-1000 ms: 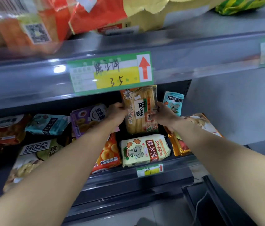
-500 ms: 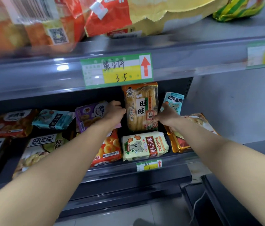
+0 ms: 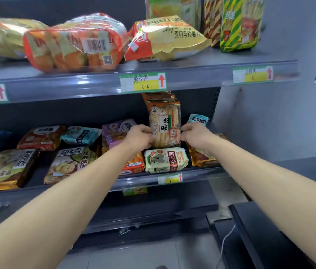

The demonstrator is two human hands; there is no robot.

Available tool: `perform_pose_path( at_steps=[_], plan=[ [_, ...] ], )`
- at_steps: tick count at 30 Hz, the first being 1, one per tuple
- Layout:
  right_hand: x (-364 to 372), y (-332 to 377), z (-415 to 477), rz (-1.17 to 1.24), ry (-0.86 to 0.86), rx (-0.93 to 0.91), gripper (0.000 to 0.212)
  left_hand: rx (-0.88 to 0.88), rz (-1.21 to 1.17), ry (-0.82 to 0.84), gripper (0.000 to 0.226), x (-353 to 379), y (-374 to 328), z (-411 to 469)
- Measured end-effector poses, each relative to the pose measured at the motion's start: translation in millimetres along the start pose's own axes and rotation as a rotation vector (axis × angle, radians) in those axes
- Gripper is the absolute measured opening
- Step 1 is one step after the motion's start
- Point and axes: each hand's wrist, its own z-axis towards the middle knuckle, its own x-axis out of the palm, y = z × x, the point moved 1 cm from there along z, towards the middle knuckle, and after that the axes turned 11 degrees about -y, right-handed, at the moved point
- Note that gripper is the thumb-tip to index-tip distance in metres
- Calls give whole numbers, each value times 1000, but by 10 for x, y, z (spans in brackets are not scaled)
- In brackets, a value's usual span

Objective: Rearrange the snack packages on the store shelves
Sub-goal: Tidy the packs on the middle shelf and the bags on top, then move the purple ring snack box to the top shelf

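Observation:
An upright orange-brown rice cracker pack (image 3: 164,121) stands at the back of the middle shelf (image 3: 192,171). My left hand (image 3: 140,137) grips its lower left edge and my right hand (image 3: 195,133) grips its lower right edge. In front of it lies a cream bear-biscuit pack (image 3: 165,161). A purple pack (image 3: 118,131) sits just left of my left hand, and a small teal pack (image 3: 197,119) stands behind my right hand. A gold-brown pack (image 3: 201,158) lies under my right wrist.
Several more snack packs lie along the middle shelf to the left. The upper shelf (image 3: 211,68) carries an orange cracker bag (image 3: 75,43), a yellow chip bag (image 3: 164,39) and striped green bags (image 3: 240,24). A dark counter (image 3: 269,230) stands at lower right.
The view has tilted up, showing more of the upper shelf. My hands have closed tighter on the lower sides of the rice cracker pack, which stays upright.

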Motion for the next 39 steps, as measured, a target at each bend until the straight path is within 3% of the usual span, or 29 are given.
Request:
perform_pose_path(
  at_steps=[12,30,33,37,39],
  plan=[
    [95,38,-441,55,88,19,40,-57,114,-8,31,-247,270,-558],
    [1165,626,-183,100,137,86,40,-190,20,-71,17,-1233,752,83],
    [1382,690,-51,177,115,168,36,-198,2,-75,15,-1335,778,293],
    [1681,729,124,353,82,354,4,-137,84,-103,24,-1409,823,688],
    [1799,730,206,426,66,438,12,-57,171,-119,25,-1425,823,895]
  ],
)
